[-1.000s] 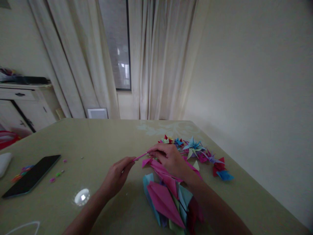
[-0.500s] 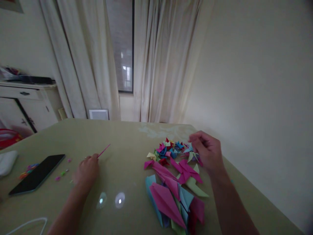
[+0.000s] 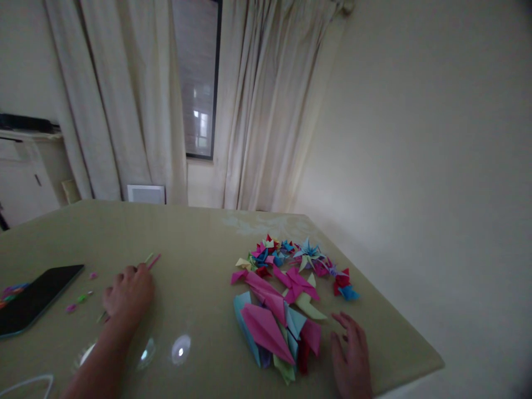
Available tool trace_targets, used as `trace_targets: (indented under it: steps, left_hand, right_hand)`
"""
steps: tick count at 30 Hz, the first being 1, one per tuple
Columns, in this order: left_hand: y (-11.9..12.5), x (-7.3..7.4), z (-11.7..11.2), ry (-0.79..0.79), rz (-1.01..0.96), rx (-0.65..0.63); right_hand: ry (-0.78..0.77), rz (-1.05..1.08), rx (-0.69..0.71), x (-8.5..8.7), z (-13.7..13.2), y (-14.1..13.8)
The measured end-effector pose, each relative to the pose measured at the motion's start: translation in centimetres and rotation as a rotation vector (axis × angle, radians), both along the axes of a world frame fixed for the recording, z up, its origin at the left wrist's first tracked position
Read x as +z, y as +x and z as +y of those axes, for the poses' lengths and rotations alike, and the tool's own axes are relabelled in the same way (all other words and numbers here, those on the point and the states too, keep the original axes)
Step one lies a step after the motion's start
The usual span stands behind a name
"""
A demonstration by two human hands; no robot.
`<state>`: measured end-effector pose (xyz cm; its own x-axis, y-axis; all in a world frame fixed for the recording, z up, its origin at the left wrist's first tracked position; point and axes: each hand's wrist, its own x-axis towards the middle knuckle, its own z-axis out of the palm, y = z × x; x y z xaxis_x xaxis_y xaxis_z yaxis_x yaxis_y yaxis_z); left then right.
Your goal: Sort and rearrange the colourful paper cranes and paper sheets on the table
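Note:
My left hand [image 3: 127, 293] rests on the olive-green table [image 3: 195, 244], its fingers curled over a thin pink stick [image 3: 153, 261] that pokes out past the fingertips. My right hand [image 3: 352, 360] lies flat and empty near the table's front right edge, fingers spread. Just left of it sits a pile of folded paper pieces [image 3: 274, 327] in pink, blue and light green. Farther back lies a cluster of small folded paper stars and flowers [image 3: 291, 257] in mixed colours.
A dark phone [image 3: 35, 296] lies at the left with small coloured bits [image 3: 78, 299] beside it. A white cable [image 3: 25, 382] curls at the front left corner. Curtains [image 3: 257, 105], a window and a plain wall stand behind the table.
My right hand drew back from the paper stars to the front right edge and lies flat. My left hand, with the pink stick, settled lower on the table. The view swung right.

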<state>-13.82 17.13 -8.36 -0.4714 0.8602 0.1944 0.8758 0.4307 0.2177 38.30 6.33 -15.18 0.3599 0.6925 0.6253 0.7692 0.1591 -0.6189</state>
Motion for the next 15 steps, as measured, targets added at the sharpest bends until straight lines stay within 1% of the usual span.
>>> trace_targets:
  steps: [2, 5, 6, 9, 11, 15]
  left_hand:
    - [-0.2, -0.1, 0.0, 0.003, -0.003, -0.023]
    - [-1.6, -0.4, 0.1, -0.019, 0.007, 0.008]
    - [-2.3, -0.5, 0.1, -0.021, 0.014, 0.03]
    - [-4.2, -0.9, 0.4, -0.028, 0.013, 0.156]
    - [-5.0, -1.2, 0.6, -0.027, -0.012, 0.227]
    - [-5.5, -1.7, 0.8, 0.034, -0.03, 0.259]
  right_hand:
    - [-0.017, -0.011, 0.01, -0.1, -0.2, -0.5]
    - [-0.032, -0.012, 0.046, 0.4, 0.0, -1.3]
    - [-0.031, -0.005, 0.042, 0.4, 0.1, -1.4]
    - [-0.023, 0.033, 0.018, 0.3, 0.1, -1.2]
    - [-0.019, 0.05, 0.017, 0.1, 0.1, -0.9]
    - [-0.011, 0.08, 0.01, -0.1, 0.4, -0.6]
